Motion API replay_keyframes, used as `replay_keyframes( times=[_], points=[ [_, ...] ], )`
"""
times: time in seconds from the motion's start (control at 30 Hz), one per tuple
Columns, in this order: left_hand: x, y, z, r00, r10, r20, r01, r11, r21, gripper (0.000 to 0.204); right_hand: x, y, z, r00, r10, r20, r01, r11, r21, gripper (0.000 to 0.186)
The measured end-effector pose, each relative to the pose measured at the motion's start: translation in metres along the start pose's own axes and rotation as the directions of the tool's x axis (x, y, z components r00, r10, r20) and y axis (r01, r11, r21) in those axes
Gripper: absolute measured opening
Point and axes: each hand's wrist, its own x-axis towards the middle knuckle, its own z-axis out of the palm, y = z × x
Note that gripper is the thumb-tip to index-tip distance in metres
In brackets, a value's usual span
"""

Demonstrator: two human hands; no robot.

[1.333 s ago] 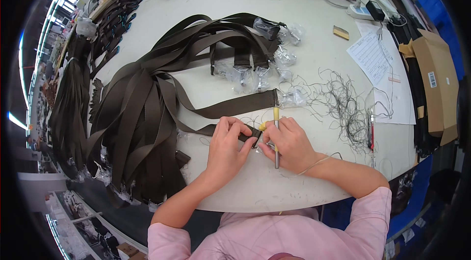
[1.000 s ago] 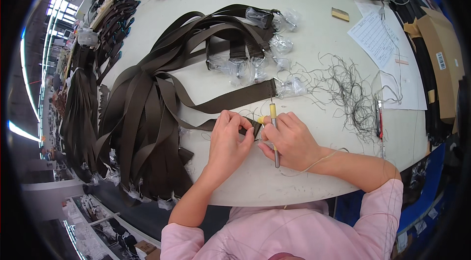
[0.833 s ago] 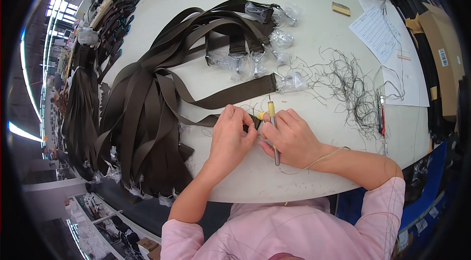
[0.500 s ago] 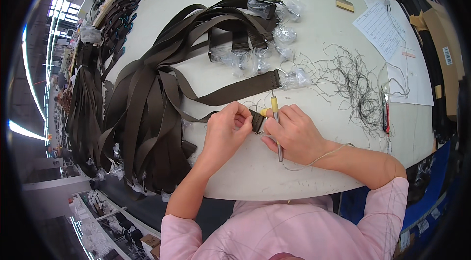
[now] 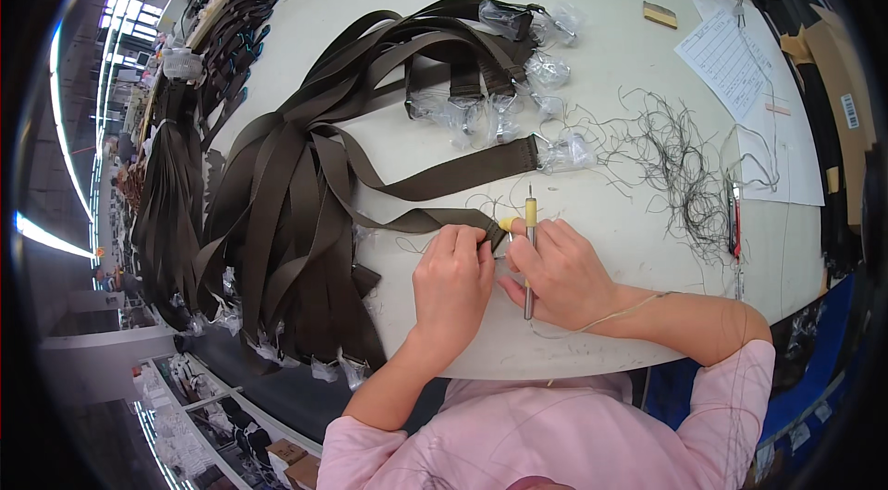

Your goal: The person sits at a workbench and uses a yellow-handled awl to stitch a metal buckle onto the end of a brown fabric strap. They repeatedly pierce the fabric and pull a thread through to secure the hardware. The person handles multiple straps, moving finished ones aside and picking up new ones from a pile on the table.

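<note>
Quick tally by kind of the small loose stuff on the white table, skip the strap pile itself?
Yellow-tipped hand tool, at the right hand: 1
Red pen: 1
Paper sheets: 2
Small tan block: 1
Loose thread tangle: 1
Strap end pinched by the left hand: 1
Total: 7

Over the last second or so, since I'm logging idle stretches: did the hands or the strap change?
Hardly. Both hands stayed together at the strap end: left hand pinching it, right hand keeping the yellow-tipped tool. Only the view drifted. The strap pile and thread tangle lay unmoved.
</note>
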Motion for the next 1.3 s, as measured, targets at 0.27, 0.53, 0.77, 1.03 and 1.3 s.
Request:
replay_keyframes(
  times=[0.27,0.53,0.77,1.03,1.3],
  points=[
    [0.001,0.004,0.0,0.995,0.069,0.072,-0.083,0.973,0.213,0.017,-0.003,-0.005,-0.002,1.0,-0.018,-0.004,0.018,1.0,-0.024,0.034],
    [0.018,-0.013,-0.01,0.972,0.137,0.191,-0.16,0.981,0.111,0.015,-0.001,-0.001,-0.002,0.997,-0.075,-0.007,0.075,0.996,-0.047,0.037],
    [0.043,-0.036,-0.03,0.899,0.011,0.439,0.152,0.93,-0.334,0.008,0.004,0.007,-0.005,0.99,-0.143,-0.022,0.141,0.988,-0.054,0.031],
    [0.051,-0.059,-0.031,0.866,0.14,0.48,0.113,0.88,-0.461,0.009,0.022,0.013,-0.026,0.967,0.033,-0.253,0.06,0.935,0.349,0.052],
    [0.048,-0.075,-0.022,0.88,0.202,0.43,0.088,0.821,-0.565,0.009,0.032,-0.007,0.005,0.799,0.577,0.168,-0.487,0.459,0.743,0.06]
  ],
)
